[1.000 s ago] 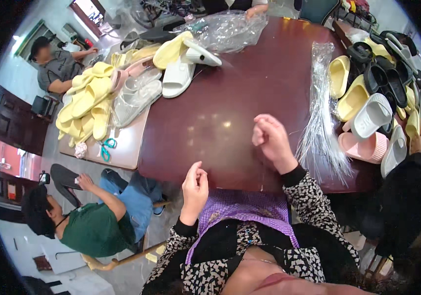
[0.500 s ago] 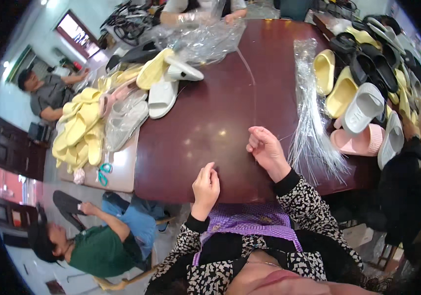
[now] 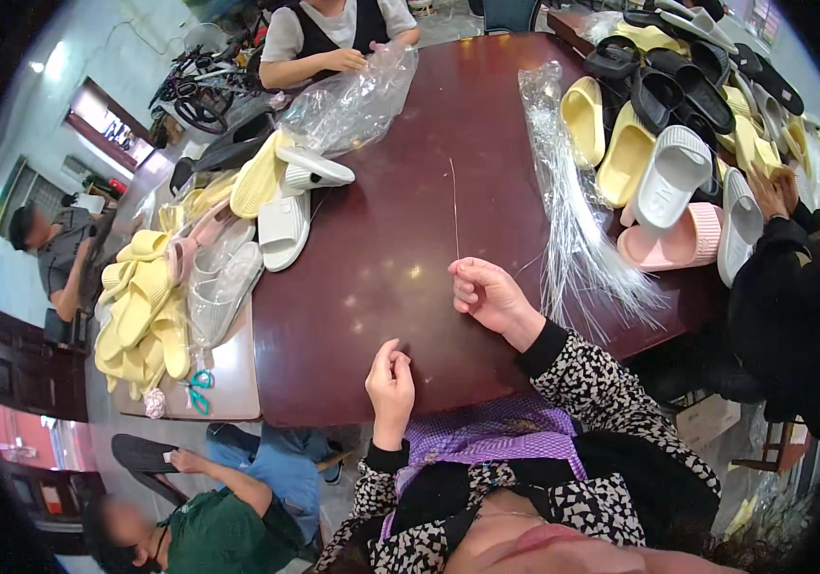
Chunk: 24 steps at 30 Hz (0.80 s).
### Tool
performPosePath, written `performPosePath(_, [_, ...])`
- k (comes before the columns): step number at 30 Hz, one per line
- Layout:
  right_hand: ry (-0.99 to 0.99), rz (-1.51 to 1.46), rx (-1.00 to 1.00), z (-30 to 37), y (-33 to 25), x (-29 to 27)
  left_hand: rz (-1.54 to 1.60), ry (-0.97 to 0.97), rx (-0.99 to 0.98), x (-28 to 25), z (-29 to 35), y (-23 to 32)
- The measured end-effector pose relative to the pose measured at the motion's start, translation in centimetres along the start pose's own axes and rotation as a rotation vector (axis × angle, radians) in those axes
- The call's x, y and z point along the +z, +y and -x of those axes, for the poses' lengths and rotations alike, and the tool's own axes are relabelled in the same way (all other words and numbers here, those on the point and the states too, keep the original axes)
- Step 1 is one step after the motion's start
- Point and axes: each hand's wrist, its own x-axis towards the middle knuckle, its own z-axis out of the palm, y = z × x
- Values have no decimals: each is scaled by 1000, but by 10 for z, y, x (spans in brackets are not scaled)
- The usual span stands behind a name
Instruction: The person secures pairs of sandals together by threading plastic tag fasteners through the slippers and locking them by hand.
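My right hand is closed in a pinch over the dark red table, gripping a thin, pale flexible strand. The strand's free length points away from me, nearly straight. Lower and to the left, near the table's front edge, my left hand has its fingers curled together; whatever may lie between them is too small to see. To the right of my right hand lies a bundle of similar translucent strands, tied or wrapped at its far part and fanned out at the near end.
Slippers are piled at right, including a grey slipper and a pink slipper. At left are yellow slippers, a white slipper and teal scissors. Across the table a person handles a clear plastic bag. Other people sit at left and right.
The view has shifted. The strand in my right hand looks straighter and shorter than before. Across the table, the plastic bag has been drawn toward the person there. Both my hands stay closed.
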Motion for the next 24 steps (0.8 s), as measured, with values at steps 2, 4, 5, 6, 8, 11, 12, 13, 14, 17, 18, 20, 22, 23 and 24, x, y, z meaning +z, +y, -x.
performPosePath(2, [4,9,5,0,1,2,11,-11,-12,-2,1,-4])
performPosePath(4, [18,23,6,0,1,2,17,-18,-21,-2,2,-7])
performPosePath(5, [18,23,9,-1,1,2,16,-18,-17,-1,2,-8])
performPosePath(6, [18,26,6,-1,0,1,15,-18,-13,-1,2,-8])
performPosePath(8, [15,34,0,-1,0,1,13,-16,-9,-1,2,-8])
performPosePath(11, [14,31,0,0,0,1,8,-3,-10,-1,2,-6])
performPosePath(12, [15,28,-1,0,0,1,7,-3,-10,-1,2,-7])
performPosePath(13, [15,28,-1,0,0,1,13,-2,-14,-1,2,-7])
performPosePath(14, [13,26,-3,0,0,1,19,-2,-18,0,2,-8])
performPosePath(17, [9,22,-5,1,-1,2,26,-1,-26,-1,3,-8])
performPosePath(18, [9,20,-7,1,-2,2,30,0,-31,0,3,-9])
performPosePath(20, [10,15,-10,1,-2,3,34,1,-37,0,3,-8])
performPosePath(22, [11,11,-8,1,-3,3,42,-5,-53,0,2,-8])
performPosePath(23, [11,7,-7,1,-3,3,46,-7,-61,-1,2,-8])
performPosePath(24, [12,4,-5,1,-3,3,46,-8,-63,-1,3,-9])
